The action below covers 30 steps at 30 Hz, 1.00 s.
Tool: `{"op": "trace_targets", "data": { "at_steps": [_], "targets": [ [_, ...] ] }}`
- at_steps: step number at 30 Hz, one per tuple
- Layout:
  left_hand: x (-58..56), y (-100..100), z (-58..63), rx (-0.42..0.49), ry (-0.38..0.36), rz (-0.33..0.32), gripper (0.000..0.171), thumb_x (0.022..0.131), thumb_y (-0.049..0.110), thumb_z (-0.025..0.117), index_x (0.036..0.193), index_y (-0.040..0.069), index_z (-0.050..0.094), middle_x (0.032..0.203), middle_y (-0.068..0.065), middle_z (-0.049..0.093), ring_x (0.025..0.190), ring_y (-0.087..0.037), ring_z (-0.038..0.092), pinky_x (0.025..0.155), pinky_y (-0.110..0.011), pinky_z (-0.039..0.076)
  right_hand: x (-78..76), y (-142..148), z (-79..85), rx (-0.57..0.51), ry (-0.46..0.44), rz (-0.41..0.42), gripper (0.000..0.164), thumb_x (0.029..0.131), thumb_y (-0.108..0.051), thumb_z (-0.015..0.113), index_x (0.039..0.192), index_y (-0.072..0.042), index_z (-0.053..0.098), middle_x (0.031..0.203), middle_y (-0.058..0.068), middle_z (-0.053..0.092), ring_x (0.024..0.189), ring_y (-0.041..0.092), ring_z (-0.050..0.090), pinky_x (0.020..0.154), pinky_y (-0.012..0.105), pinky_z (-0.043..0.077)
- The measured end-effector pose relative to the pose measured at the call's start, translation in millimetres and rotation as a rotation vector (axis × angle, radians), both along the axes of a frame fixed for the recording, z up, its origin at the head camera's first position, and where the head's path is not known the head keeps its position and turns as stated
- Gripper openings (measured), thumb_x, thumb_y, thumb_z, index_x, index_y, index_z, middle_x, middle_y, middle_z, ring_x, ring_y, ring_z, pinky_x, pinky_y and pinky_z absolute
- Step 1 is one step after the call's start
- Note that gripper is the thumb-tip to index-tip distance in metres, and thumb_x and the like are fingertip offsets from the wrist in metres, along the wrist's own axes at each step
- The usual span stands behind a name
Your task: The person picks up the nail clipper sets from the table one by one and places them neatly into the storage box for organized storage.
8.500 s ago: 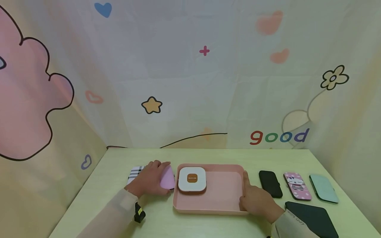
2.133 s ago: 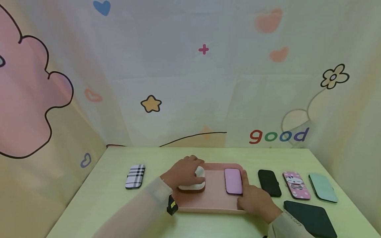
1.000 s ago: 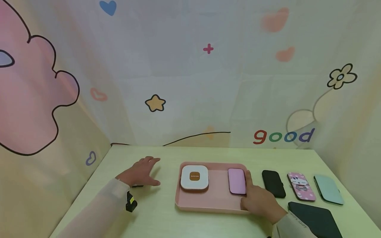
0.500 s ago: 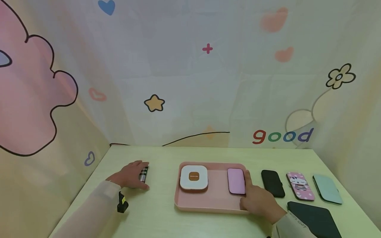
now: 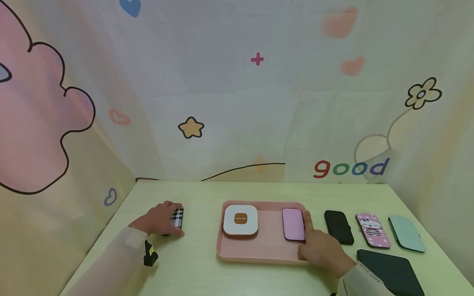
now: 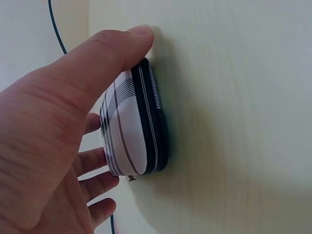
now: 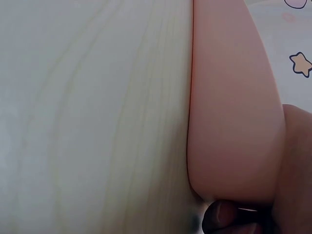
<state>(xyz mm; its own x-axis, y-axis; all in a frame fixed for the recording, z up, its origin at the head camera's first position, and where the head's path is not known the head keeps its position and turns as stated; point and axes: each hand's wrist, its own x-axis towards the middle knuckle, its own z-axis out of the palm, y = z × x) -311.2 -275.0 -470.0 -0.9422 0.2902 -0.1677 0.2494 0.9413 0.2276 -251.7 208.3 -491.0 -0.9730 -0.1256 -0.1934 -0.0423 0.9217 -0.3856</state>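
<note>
In the head view my left hand (image 5: pixel 156 220) grips a small plaid zip case (image 5: pixel 178 218) left of the pink tray (image 5: pixel 270 251). Seen from the left wrist, my thumb and fingers span the white, black-striped case (image 6: pixel 127 122) with its dark zipped edge, close to the tabletop. My right hand (image 5: pixel 323 251) holds the tray's right front corner, thumb inside and index finger stretched along the side. Inside the tray are a white square box (image 5: pixel 240 230) with a brown label at the left and a lilac case (image 5: pixel 293 224) at the right.
Right of the tray lie a black case (image 5: pixel 338 227), a pink cartoon case (image 5: pixel 372 231) and a mint case (image 5: pixel 407 233). A dark flat rectangular item (image 5: pixel 392 271) sits nearer, partly behind my right sleeve. A printed curtain (image 5: pixel 229 82) hangs behind the table.
Earlier, the lilac case went from my left hand into the tray. My left hand then touched the white box, moved left and took hold of the plaid case. The right hand stayed on the tray.
</note>
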Motion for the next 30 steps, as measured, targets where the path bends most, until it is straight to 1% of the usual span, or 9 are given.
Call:
{"op": "trace_targets", "data": {
  "at_steps": [3, 8, 14, 19, 25, 28, 30],
  "targets": [
    [2.1, 0.6, 1.4, -0.003, 0.007, -0.012, 0.097, 0.073, 0.055, 0.082, 0.148, 0.005, 0.044, 0.144, -0.027, 0.046, 0.122, -0.043, 0.05, 0.096, -0.061, 0.044, -0.2, -0.1, 0.5, -0.003, -0.004, -0.001, 0.112, 0.076, -0.021, 0.063, 0.159, -0.003, -0.01, 0.059, 0.003, 0.052, 0.051, 0.018, 0.044, 0.046, 0.031, 0.025],
    [5.1, 2.4, 1.4, -0.003, 0.001, -0.005, 0.1, 0.072, 0.056, 0.082, 0.148, 0.004, 0.044, 0.141, -0.027, 0.046, 0.118, -0.041, 0.051, 0.097, -0.059, 0.044, 0.0, 0.3, -0.3, -0.009, -0.013, -0.006, 0.113, 0.077, -0.024, 0.064, 0.159, -0.003, -0.011, 0.058, 0.003, 0.052, 0.05, 0.018, 0.044, 0.046, 0.031, 0.024],
    [8.9, 1.7, -4.9, 0.004, -0.004, 0.023, 0.106, 0.069, 0.056, 0.085, 0.151, 0.005, 0.04, 0.143, -0.025, 0.044, 0.118, -0.038, 0.049, 0.096, -0.058, 0.045, -1.1, 1.1, -1.5, -0.005, -0.004, 0.002, 0.114, 0.076, -0.024, 0.063, 0.159, -0.004, -0.012, 0.059, 0.003, 0.053, 0.051, 0.019, 0.046, 0.046, 0.032, 0.027],
    [10.8, -0.2, -12.1, -0.009, 0.034, 0.04, 0.105, 0.068, 0.059, 0.084, 0.15, 0.007, 0.042, 0.142, -0.022, 0.047, 0.116, -0.036, 0.048, 0.095, -0.056, 0.045, -0.1, 0.4, -0.4, -0.015, -0.003, 0.001, 0.113, 0.076, -0.023, 0.063, 0.159, -0.004, -0.01, 0.058, 0.004, 0.052, 0.051, 0.019, 0.045, 0.046, 0.031, 0.026],
    [14.4, 2.4, -15.1, -0.012, 0.096, 0.033, 0.103, 0.065, 0.061, 0.085, 0.145, 0.006, 0.049, 0.132, -0.02, 0.052, 0.108, -0.031, 0.049, 0.092, -0.054, 0.044, 1.2, 0.7, 0.2, -0.021, -0.012, -0.002, 0.113, 0.077, -0.025, 0.064, 0.159, -0.005, -0.012, 0.059, 0.004, 0.052, 0.052, 0.019, 0.045, 0.046, 0.031, 0.026],
    [15.5, 3.8, -17.9, -0.013, 0.116, 0.038, 0.104, 0.065, 0.063, 0.084, 0.145, 0.007, 0.05, 0.13, -0.018, 0.052, 0.108, -0.03, 0.048, 0.092, -0.053, 0.044, 0.6, 1.3, -0.4, -0.02, -0.012, -0.006, 0.114, 0.077, -0.027, 0.064, 0.159, -0.007, -0.012, 0.06, 0.004, 0.052, 0.052, 0.019, 0.045, 0.047, 0.031, 0.027],
    [15.1, 4.3, -19.3, -0.011, 0.131, 0.028, 0.105, 0.064, 0.065, 0.083, 0.145, 0.008, 0.05, 0.13, -0.017, 0.052, 0.109, -0.029, 0.048, 0.09, -0.051, 0.044, 0.0, 1.7, -0.7, -0.018, -0.005, -0.006, 0.114, 0.077, -0.027, 0.064, 0.16, -0.008, -0.012, 0.06, 0.004, 0.052, 0.052, 0.019, 0.045, 0.047, 0.032, 0.027]
  ]
}}
